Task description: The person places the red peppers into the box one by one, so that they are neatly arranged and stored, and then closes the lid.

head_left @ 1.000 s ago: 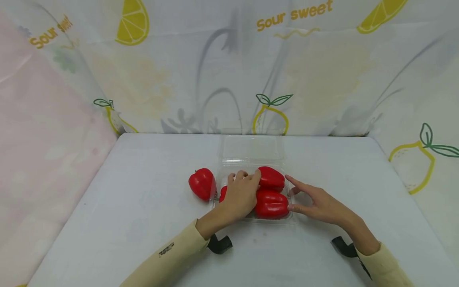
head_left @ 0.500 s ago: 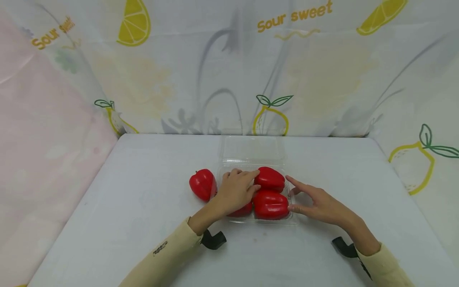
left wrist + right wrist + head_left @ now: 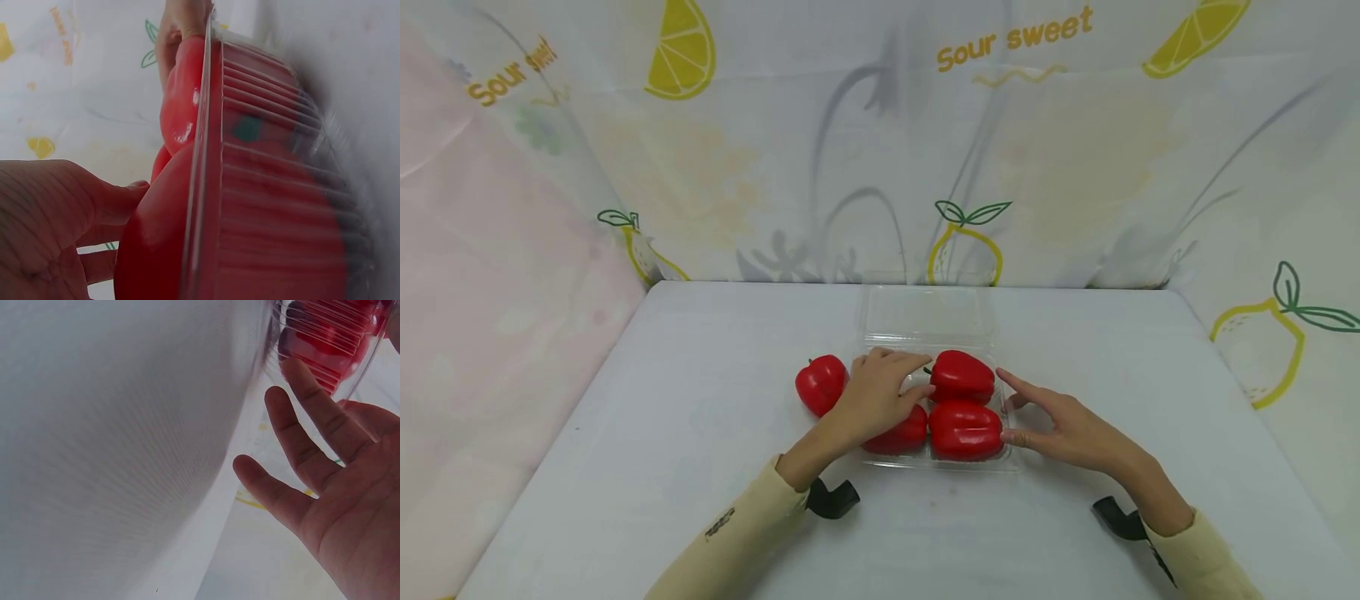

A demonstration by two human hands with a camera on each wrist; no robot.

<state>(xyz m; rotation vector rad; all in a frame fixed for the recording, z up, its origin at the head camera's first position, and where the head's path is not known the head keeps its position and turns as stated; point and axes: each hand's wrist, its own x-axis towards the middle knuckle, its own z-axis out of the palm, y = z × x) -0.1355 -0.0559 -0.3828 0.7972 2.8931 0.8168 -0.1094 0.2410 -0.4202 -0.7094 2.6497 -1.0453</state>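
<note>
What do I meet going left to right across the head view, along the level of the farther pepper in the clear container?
Leftmost red pepper → left hand → farther red pepper in the container → right hand.

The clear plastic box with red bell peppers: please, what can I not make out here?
Head view: the left hand hides the rear left of the clear plastic box and the lower right of the loose red bell pepper.
Head view: whether the right hand touches the box is too small to tell.
Left wrist view: the bottom edge crops the nearest red bell pepper.
Right wrist view: the top edge crops the box.
</note>
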